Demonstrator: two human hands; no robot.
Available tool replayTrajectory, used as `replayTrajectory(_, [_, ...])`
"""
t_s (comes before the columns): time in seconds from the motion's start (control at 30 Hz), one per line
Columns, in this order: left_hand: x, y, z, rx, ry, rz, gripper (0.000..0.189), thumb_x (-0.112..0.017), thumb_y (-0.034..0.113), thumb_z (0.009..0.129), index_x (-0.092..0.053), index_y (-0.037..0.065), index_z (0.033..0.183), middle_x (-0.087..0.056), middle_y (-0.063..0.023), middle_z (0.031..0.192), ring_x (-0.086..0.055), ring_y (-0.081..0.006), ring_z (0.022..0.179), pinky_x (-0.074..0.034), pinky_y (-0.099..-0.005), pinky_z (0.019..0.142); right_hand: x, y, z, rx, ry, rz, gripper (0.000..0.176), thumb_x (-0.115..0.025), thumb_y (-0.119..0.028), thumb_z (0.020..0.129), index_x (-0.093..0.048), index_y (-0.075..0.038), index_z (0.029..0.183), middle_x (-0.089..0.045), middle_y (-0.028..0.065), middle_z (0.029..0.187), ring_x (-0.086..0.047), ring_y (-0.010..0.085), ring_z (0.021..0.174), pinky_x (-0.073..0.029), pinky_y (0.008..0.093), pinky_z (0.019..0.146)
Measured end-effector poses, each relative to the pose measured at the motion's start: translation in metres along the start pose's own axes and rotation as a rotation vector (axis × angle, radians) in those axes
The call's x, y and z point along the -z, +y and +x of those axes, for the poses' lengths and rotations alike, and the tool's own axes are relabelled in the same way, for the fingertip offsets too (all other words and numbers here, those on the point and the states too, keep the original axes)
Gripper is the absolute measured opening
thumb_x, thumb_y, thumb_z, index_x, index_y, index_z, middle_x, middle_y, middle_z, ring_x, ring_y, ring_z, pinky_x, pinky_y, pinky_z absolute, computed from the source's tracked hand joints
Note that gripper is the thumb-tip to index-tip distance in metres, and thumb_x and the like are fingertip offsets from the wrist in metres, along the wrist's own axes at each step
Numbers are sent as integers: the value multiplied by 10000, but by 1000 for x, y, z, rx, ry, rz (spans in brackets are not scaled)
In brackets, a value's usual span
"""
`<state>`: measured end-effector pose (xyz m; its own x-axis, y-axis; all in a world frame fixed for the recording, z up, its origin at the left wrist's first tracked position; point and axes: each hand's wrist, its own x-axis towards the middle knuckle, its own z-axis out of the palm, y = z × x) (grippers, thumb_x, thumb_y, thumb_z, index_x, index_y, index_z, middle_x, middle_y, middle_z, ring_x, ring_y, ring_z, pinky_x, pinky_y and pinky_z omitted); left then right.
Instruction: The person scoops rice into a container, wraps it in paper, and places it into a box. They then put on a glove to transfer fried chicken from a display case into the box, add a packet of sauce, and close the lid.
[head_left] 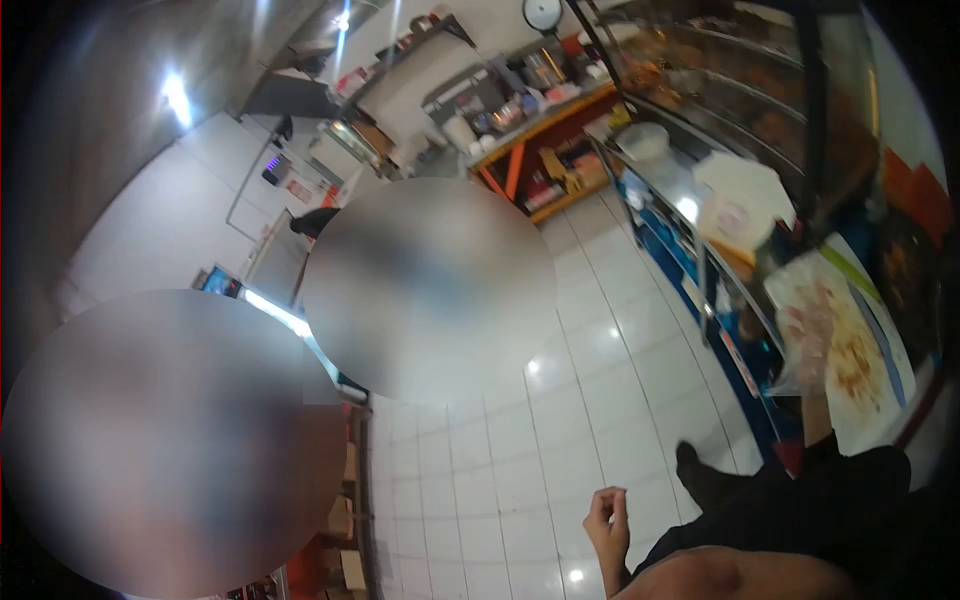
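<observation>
My right hand [812, 335], in a clear plastic glove, is over a white cutting board [875, 425], its fingers loosely apart with nothing seen in them. Brown, greasy food scraps [855, 370] are scattered on the board beside it. Along the board's far side lies what looks like a knife [885, 335], with a green strip [850, 273] near its end. Low over the tiled floor, away from the counter, my bare left hand [606, 518] is curled with thumb and fingers together. Nothing shows in it.
A white paper-like sheet [738, 195] and a pale tub [643, 142] stand on the metal counter. Above is a glass display case [730, 70] with food. A loaded wooden shelf [560, 150] stands at the back. Two blurred areas cover the left; white tiles [480, 450] form the floor.
</observation>
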<state>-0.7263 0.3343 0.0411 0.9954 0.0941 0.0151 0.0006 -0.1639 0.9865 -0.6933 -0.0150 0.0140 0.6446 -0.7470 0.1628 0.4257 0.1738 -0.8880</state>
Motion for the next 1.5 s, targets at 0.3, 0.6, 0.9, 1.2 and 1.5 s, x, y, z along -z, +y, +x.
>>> replayTrajectory(0.3, [1, -8, 211, -88, 255, 19, 164, -495, 141, 818, -505, 6, 726, -455, -15, 547, -398, -59, 462, -324, -195, 417, -171, 32, 174, -29, -62, 110, 615, -552, -189, 726, -299, -41, 1267, -388, 81, 1245, -518, 119, 868, -423, 188, 674])
replayTrajectory(0.6, [-8, -55, 442, 37, 90, 249, 152, -496, 125, 809, -504, -9, 738, -466, -23, 552, -417, -68, 483, -338, -204, 416, -264, 87, 278, 90, 110, 306, 544, -505, -170, 799, -269, -111, 1286, -417, 96, 1206, -549, 100, 799, -475, 216, 633])
replayTrajectory(0.9, [-224, 40, 755, -429, -473, 83, 122, -482, 121, 827, -519, 14, 784, -434, 12, 563, -381, -44, 493, -312, -180, 444, -262, 58, 343, 58, 247, 370, 586, -447, -389, 827, -261, -61, 1276, -404, 126, 1222, -568, 150, 830, -512, 274, 655])
replayTrajectory(1.2, [-537, 119, 796, -681, -840, -210, 338, -502, 209, 816, -425, -23, 1050, -436, -164, 1045, -397, -283, 979, -289, -334, 865, -304, 76, 456, 359, 458, -17, 895, -658, -146, 623, -101, -23, 1313, -360, 199, 1245, -586, 131, 715, -511, 248, 568])
replayTrajectory(1.5, [-761, 167, 783, -1007, -467, -337, 645, -270, 384, 868, -38, -33, 1301, -29, -200, 1366, -26, -371, 1255, -30, -415, 1013, -303, 62, 505, 481, 892, -517, 577, -504, -185, 786, -265, 62, 1249, -399, 179, 1218, -556, 151, 800, -409, 187, 494])
